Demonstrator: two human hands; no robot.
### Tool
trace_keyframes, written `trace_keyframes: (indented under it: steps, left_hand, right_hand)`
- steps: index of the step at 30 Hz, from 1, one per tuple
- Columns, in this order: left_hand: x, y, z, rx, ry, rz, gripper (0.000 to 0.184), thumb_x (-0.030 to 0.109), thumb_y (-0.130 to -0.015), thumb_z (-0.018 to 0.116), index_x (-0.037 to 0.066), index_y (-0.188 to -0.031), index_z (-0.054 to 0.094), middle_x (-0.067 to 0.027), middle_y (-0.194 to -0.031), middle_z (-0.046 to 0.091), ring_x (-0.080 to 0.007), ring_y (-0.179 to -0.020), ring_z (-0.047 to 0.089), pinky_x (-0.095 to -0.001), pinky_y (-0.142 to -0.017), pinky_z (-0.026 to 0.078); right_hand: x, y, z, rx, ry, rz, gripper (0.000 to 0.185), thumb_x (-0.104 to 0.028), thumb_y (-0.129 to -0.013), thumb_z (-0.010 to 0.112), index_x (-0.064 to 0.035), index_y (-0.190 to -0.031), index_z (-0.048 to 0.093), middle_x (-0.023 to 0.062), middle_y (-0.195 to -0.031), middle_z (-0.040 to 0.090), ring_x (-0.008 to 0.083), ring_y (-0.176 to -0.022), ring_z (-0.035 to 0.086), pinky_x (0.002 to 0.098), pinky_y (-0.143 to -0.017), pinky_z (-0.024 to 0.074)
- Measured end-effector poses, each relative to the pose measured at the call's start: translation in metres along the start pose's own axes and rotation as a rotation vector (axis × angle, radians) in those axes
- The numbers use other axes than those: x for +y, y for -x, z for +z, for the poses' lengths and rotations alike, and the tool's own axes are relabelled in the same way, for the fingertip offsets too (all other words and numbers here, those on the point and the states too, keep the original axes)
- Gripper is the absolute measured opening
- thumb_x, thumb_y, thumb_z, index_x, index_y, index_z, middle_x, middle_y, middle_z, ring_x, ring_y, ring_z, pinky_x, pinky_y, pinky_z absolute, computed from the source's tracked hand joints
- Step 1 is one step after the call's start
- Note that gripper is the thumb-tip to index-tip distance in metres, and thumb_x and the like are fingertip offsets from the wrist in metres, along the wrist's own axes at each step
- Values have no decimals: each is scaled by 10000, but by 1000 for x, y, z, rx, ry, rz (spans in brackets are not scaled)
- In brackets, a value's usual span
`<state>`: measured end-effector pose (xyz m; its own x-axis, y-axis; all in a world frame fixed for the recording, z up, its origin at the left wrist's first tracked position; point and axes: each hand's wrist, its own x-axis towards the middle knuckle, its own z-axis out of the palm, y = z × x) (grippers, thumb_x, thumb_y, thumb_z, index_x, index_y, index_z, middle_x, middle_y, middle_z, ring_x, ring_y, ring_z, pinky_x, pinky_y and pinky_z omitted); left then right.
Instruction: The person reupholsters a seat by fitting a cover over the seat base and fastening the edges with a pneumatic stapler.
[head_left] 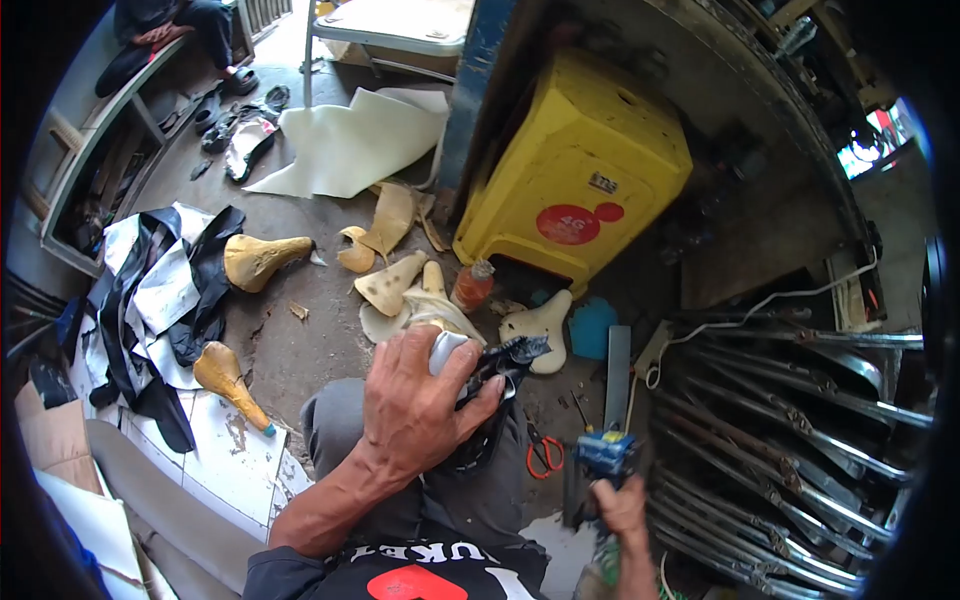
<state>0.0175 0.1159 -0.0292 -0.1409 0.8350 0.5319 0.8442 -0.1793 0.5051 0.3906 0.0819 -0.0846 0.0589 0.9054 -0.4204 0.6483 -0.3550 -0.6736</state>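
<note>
My left hand point(415, 395) is closed over a black vinyl-like piece point(490, 385) with a white underside, held above my lap. Its fingers and thumb hide much of it, so its full shape cannot be made out. Off to the right, my right hand point(625, 508) is wrapped round a blue staple gun point(607, 453) with a dark lower part. Orange-handled scissors point(545, 455) lie on the floor between the two hands. Just beyond my left hand are pale foam saddle pieces point(393, 284) and a reddish bottle point(472, 287).
A yellow plastic stool point(600, 150) lies ahead. Metal tube frames point(790, 450) are stacked at right. Tan saddle forms point(262, 262) and black-white sheet scraps point(165, 290) lie at left. A white sheet point(350, 145) lies farther off, and another person's legs point(205, 35) show top left.
</note>
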Motion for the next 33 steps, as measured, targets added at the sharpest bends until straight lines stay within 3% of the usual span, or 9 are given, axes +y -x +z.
trace_keyframes:
  steps: [1,3,4,6,7,11,23,30,33]
  left_hand:
    - [2,3,0,-11,13,5,370,335,-832,840,83,-1082,738,-162,-1067,592,-334,-931,622,-458,-786,476]
    - [1,1,2,17,-31,59,386,311,-810,870,70,-1079,733,-168,-1068,609,-323,-943,628,-443,-768,488]
    - [1,3,3,20,-22,63,386,311,-810,870,70,-1079,733,-168,-1068,609,-323,-943,628,-443,-768,488]
    - [-2,4,5,47,-15,87,373,310,-815,865,70,-1068,734,-162,-1076,614,-322,-948,625,-441,-779,477]
    - [-2,5,5,53,-12,87,373,310,-815,865,70,-1068,734,-162,-1076,614,-322,-948,625,-441,-779,477]
    - [-3,6,3,67,-5,112,369,308,-804,870,78,-1061,741,-152,-1063,611,-319,-935,628,-451,-778,475]
    - [-1,6,12,79,59,151,363,275,-803,859,87,-1094,750,-110,-1049,607,-293,-930,633,-443,-781,467]
    - [-14,-2,17,50,42,164,318,300,-820,825,94,-1044,733,-116,-1041,614,-303,-939,636,-444,-799,470]
    - [-19,-2,20,48,59,125,298,312,-835,801,86,-1010,715,-110,-1039,609,-287,-934,626,-445,-783,460]
  right_hand:
    - [-64,15,-10,-13,-167,-53,248,-116,-790,714,2,-1008,704,33,-889,709,141,-715,650,309,-668,535]
    - [-145,24,-35,-206,-22,-304,345,-52,-801,710,2,-1141,743,122,-1000,766,211,-857,733,341,-816,581]
    - [-174,25,-37,-196,-18,-303,345,-52,-801,710,2,-1141,743,122,-1000,766,211,-857,733,341,-816,581]
    - [-207,23,-38,-391,208,-594,293,-64,-810,717,28,-1084,766,196,-879,776,236,-811,777,373,-806,598]
    - [-209,18,-34,-441,192,-558,263,-50,-810,712,7,-1060,771,221,-824,747,298,-751,776,381,-750,602]
    - [-211,11,-20,-485,256,-593,208,-83,-825,728,10,-1008,760,215,-738,720,307,-675,766,376,-644,581]
    - [-257,20,-8,-479,569,-365,258,-216,-875,730,31,-949,714,252,-672,670,489,-745,697,479,-667,572]
    - [-257,13,-12,-518,567,-260,287,-217,-868,725,10,-1044,740,275,-787,717,447,-789,741,458,-738,583]
    - [-242,11,-14,-403,287,-293,351,-205,-873,716,-43,-1180,766,210,-862,772,312,-819,791,384,-782,583]
